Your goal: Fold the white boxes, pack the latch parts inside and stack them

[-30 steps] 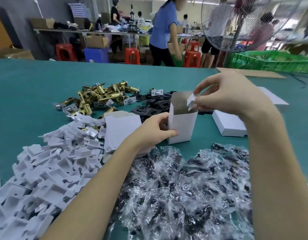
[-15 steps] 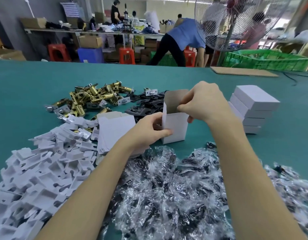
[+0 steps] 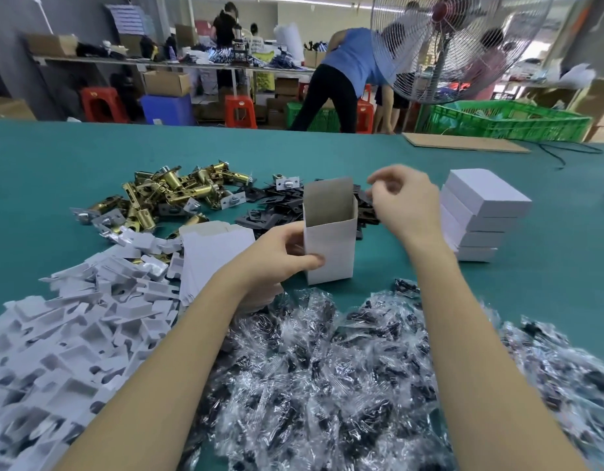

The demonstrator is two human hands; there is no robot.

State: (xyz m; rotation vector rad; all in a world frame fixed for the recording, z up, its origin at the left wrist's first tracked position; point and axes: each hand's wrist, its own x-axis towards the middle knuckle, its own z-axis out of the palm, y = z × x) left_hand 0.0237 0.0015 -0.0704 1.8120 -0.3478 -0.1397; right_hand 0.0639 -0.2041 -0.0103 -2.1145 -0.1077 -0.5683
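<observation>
A white box (image 3: 331, 246) stands upright on the green table (image 3: 56, 171), its top open and its back flap raised. My left hand (image 3: 280, 256) grips the box's lower left side, thumb on the front face. My right hand (image 3: 409, 205) hovers just right of the open top with loosely curled fingers and nothing in it. Brass latch parts (image 3: 171, 195) lie heaped at the back left, and black plates (image 3: 273, 205) lie behind the box. A stack of closed white boxes (image 3: 484, 212) stands to the right.
Flat unfolded boxes (image 3: 215, 253) lie left of my left hand, beside a heap of white inserts (image 3: 73, 321). Clear bags of dark small parts (image 3: 327, 368) cover the near table. A cardboard sheet (image 3: 463, 142), a green crate (image 3: 504, 120) and a fan (image 3: 439, 45) stand behind.
My right hand has lifted off the box's top and drawn to the right, its fingers now free. The left hand keeps its hold on the box.
</observation>
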